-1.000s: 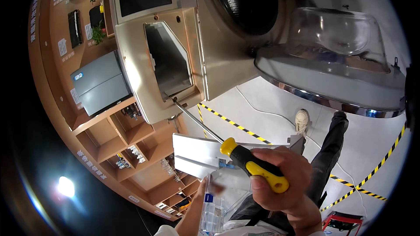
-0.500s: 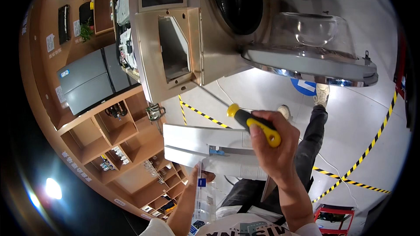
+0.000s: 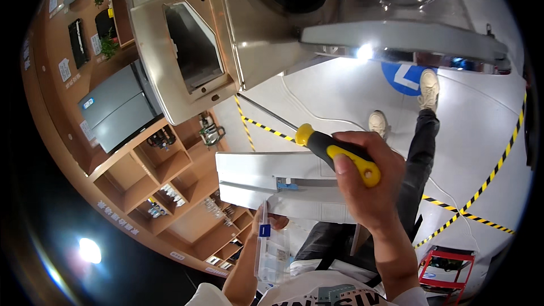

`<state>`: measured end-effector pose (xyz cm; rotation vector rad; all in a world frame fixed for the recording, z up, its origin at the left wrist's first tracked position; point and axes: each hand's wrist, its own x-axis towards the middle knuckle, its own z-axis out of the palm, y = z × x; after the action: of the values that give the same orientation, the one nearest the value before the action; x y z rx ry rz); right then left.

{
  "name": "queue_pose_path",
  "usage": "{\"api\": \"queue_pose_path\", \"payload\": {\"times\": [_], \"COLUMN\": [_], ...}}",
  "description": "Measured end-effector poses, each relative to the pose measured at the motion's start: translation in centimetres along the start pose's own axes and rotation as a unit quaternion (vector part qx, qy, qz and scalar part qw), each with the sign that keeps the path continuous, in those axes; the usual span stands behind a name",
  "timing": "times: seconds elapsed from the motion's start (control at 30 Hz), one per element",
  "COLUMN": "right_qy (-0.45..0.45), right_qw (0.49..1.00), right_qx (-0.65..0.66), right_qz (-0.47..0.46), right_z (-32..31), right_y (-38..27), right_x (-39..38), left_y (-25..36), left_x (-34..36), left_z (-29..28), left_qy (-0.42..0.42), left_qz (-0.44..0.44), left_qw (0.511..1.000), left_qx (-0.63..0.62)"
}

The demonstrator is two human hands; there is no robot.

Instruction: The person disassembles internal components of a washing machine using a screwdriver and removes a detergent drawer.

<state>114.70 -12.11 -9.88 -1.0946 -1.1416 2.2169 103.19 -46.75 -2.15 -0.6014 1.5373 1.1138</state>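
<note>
The person is mid-job on the front-loading washing machine (image 3: 226,39), and it looks like the unscrewing stage: the right hand (image 3: 368,184) is wrapped in a full fist around the yellow-and-black handle of a long screwdriver (image 3: 334,153), whose thin steel shaft runs up and left so the tip sits right at the lower edge of the machine's beige front panel, just below the empty detergent drawer opening (image 3: 192,45). The left hand (image 3: 266,226) is down low, fingers curled around a clear plastic compartment box (image 3: 271,249) that seems to hold small parts, though what's inside is too blurry to tell. Between the hands and the machine lies a flat white panel (image 3: 266,178) with a glossy painted-metal look and a small blue clip on its edge. The round glass door (image 3: 396,11) hangs open above, smooth and shiny. Judging from this, the next move needs the tip seated squarely in a screw head before turning, since the long thin shaft could skate off that smooth painted panel.
</note>
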Motion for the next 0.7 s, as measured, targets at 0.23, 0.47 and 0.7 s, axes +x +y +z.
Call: {"api": "queue_pose_path", "payload": {"times": [0.23,0.47,0.7], "right_qy": [0.028,0.012,-0.002], "right_qw": [0.992,0.986,0.990], "right_qx": [0.053,0.105,0.109], "right_qz": [-0.111,-0.126,-0.085], "right_z": [0.1,1.5,2.5], "right_y": [3.5,3.4,1.8], "right_x": [-0.8,-0.4,-0.9], "left_y": [-1.1,-1.4,-1.4], "left_x": [0.7,1.0,0.1], "left_z": [-1.7,-1.5,-1.2], "left_qy": [0.043,0.056,0.042], "left_qz": [-0.023,-0.003,0.010], "left_qw": [0.998,0.997,0.995], "left_qx": [0.029,0.050,0.087]}}
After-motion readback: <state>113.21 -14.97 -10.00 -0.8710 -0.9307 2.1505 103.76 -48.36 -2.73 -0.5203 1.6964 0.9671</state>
